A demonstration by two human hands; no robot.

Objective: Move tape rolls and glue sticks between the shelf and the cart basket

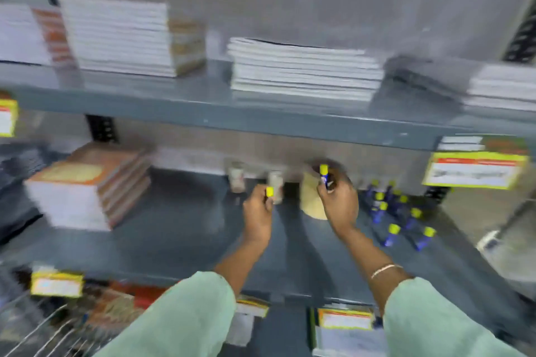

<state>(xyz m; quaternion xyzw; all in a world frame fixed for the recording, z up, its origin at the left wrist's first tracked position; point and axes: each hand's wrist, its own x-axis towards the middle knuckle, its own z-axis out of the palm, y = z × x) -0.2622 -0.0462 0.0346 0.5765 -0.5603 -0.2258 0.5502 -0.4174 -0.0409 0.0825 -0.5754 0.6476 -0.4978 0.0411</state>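
Two hands reach over the grey metal shelf (179, 240) in the blurred head view, each with its fingers closed around a blue glue stick with a yellow cap. The left hand (256, 216) holds its glue stick (269, 192) just in front of two pale tape rolls (275, 182). The right hand (339, 197) grips another stick (324, 175) upright, above a beige roll (310, 200). More glue sticks (397, 217) stand clustered on the shelf to the right. A wire cart basket (43, 330) shows at lower left.
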